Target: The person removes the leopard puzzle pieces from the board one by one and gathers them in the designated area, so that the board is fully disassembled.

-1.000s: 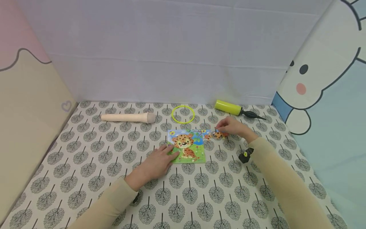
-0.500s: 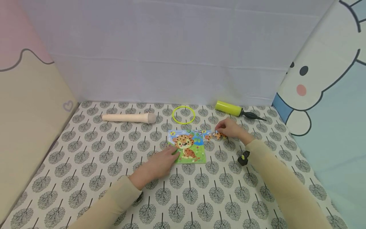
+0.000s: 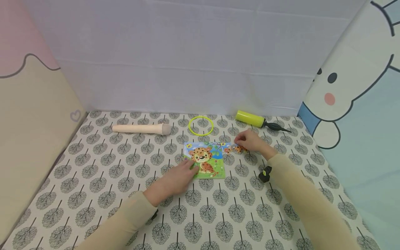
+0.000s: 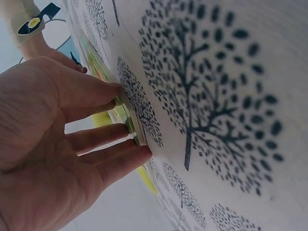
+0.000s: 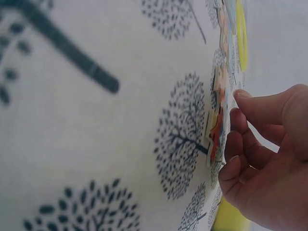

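A leopard puzzle board (image 3: 217,166) lies flat on the cloth. My left hand (image 3: 179,177) rests at its left edge; in the left wrist view the fingers (image 4: 113,166) reach out straight, with the tips at the board's edge. Right of the board lie puzzle pieces, one with a leopard's face (image 3: 228,150) and one with spotted orange (image 3: 240,149). Close over the spotted piece is my right hand (image 3: 250,140), thumb and fingers loosely bent. The right wrist view shows flat pieces (image 5: 216,130) beside the fingertips, with nothing visible between thumb and forefinger.
Behind the board lies a yellow ring (image 3: 201,134). A yellow pump (image 3: 250,118) with a black nozzle is at the back right, and a cream microphone-shaped stick (image 3: 137,128) at the back left. White tree-print cloth (image 3: 206,211) covers the table, with fabric walls around it.
My left hand's fingers have shifted slightly to the right on the board's edge. The right hand stays over the spotted puzzle piece with small finger movements and has come slightly nearer.
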The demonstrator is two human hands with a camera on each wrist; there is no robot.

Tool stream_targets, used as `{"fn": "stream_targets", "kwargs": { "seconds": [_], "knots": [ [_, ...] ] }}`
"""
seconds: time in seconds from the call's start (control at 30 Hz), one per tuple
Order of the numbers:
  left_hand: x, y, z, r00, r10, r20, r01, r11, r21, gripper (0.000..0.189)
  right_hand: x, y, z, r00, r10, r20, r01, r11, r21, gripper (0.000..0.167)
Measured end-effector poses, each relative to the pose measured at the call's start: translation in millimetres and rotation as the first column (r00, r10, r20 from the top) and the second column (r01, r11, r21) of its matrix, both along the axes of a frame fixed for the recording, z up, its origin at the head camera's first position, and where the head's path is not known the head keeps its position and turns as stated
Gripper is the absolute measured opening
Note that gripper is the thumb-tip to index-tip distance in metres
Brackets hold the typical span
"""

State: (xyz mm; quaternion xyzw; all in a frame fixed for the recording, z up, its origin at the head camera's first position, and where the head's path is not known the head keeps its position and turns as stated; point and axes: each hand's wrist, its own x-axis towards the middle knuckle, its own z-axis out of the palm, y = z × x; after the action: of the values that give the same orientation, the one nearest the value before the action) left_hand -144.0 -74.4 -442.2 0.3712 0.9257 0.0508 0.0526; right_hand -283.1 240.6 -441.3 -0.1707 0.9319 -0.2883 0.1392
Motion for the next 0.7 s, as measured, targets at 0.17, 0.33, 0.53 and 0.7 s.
{"fn": "stream_targets", "kwargs": {
  "seconds": [0.17, 0.33, 0.53, 0.7],
  "knots": [
    [1.0, 2.0, 2.2, 1.000, -0.015, -0.010, 0.014, 0.999, -0.037, 0.056, -0.9, -10.9, -0.9, 0.999, 0.008, -0.043, -0.009, 1.000, -0.016, 0.011],
    [2.7, 4.1, 3.1, 1.000, 0.010, 0.016, -0.009, 0.998, -0.065, 0.062, 0.5, -24.8, -2.0, 0.997, 0.041, -0.062, -0.044, 0.998, -0.052, 0.011],
    [5.0, 7.5, 5.6, 0.995, 0.052, 0.080, -0.044, 0.995, -0.093, 0.074, 3.0, -45.0, -1.5, 0.992, 0.109, -0.069, -0.113, 0.991, -0.065, 0.015],
    [4.5, 7.9, 5.4, 0.997, 0.038, 0.062, -0.033, 0.996, -0.085, 0.064, 4.0, -62.6, -1.3, 0.988, 0.144, -0.059, -0.146, 0.988, -0.038, 0.019]
  ]
}}
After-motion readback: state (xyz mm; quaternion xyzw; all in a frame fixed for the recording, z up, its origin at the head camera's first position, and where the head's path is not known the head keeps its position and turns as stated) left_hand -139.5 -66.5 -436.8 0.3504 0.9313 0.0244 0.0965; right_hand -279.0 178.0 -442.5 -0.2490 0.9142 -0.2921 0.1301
